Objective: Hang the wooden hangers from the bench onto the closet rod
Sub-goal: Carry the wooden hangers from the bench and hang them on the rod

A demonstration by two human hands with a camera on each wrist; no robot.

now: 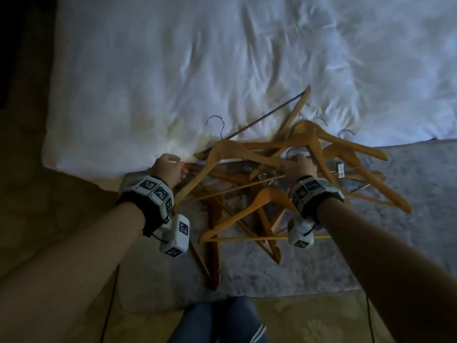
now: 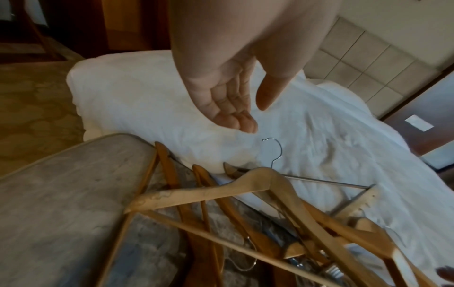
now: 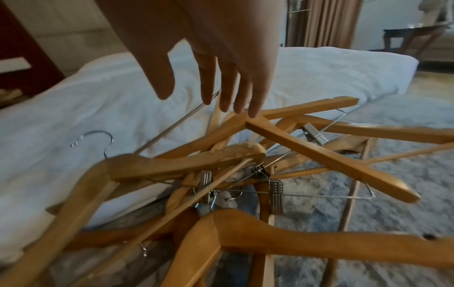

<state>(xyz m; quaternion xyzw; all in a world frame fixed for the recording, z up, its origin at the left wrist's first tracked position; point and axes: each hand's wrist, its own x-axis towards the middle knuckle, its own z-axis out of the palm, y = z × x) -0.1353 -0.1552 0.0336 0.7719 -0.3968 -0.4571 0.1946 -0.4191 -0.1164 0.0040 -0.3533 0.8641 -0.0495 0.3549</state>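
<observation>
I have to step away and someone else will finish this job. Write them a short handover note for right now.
Left hand: open, holding nothing, hovering over the left end of the pile.
Right hand: open, fingers extended down to the top hanger, at or just above its neck; no grip.
Wooden hangers: all in one tangled heap on the grey bench, some leaning onto the white bed. Several have metal clips, and hooks are interlocked.
Done: nothing lifted.
Left: untangle each hanger and hang it on the closet rod, which is out of view.

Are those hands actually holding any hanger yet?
No. The left hand hovers open; the right hand's fingertips only reach a hanger atop the pile.
</observation>
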